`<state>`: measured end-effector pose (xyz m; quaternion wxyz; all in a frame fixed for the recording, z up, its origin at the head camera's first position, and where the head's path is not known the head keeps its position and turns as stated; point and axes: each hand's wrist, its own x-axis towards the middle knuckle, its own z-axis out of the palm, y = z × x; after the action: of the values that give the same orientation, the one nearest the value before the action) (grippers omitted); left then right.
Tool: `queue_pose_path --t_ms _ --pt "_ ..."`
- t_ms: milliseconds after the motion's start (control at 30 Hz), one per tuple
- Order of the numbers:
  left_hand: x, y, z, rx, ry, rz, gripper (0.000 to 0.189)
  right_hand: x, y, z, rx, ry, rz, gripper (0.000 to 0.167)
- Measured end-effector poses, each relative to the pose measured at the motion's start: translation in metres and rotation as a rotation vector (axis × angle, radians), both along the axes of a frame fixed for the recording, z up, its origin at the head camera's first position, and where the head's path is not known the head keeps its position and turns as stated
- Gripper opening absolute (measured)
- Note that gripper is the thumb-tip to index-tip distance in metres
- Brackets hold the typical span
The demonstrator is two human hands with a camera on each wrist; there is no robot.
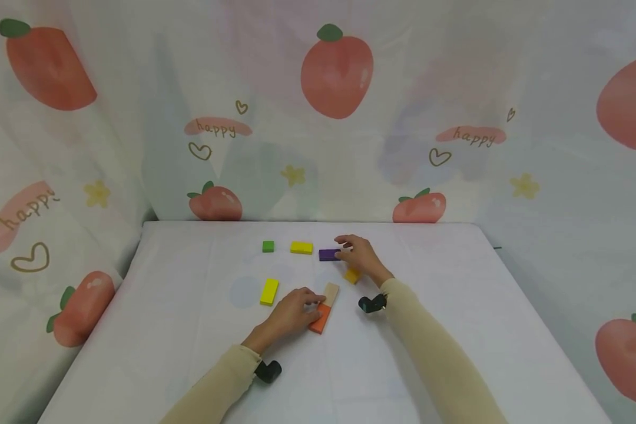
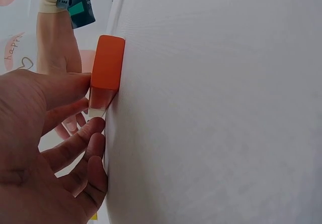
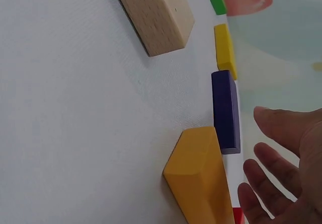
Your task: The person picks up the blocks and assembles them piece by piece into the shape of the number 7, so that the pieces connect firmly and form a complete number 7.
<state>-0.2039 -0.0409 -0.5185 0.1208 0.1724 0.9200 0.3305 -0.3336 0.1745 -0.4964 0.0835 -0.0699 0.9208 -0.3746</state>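
My left hand [image 1: 292,312] reaches over an orange block [image 1: 320,320], its thumb touching the block's upper face in the left wrist view. End to end with the orange block lies a plain wooden block [image 1: 331,292], close to my left index finger. My right hand [image 1: 363,257] is by a purple block [image 1: 327,255], its fingers spread and loosely bent with nothing between them. In the right wrist view, an orange-yellow block [image 3: 197,168] with slanted faces lies near the purple one. My right hand partly covers both of these in the head view.
Left of the purple block, a yellow block [image 1: 301,247] and a small green block [image 1: 268,247] continue a rough row. Another yellow block [image 1: 269,292] lies left of my left hand. A bit of red [image 3: 238,215] shows in the right wrist view. Printed cloth [image 1: 265,70] hangs behind the white table [image 1: 191,330].
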Motion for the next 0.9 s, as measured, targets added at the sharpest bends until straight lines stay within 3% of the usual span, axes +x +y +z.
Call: queue_pose_path --t_ms 567,900 --pt "0.002 0.001 -0.003 -0.004 0.007 0.006 0.036 0.001 -0.008 -0.010 0.023 -0.028 0.009 0.043" --pt "0.001 -0.001 -0.003 0.001 0.034 -0.017 0.036 -0.001 -0.009 -0.014 0.049 0.025 0.046 0.038"
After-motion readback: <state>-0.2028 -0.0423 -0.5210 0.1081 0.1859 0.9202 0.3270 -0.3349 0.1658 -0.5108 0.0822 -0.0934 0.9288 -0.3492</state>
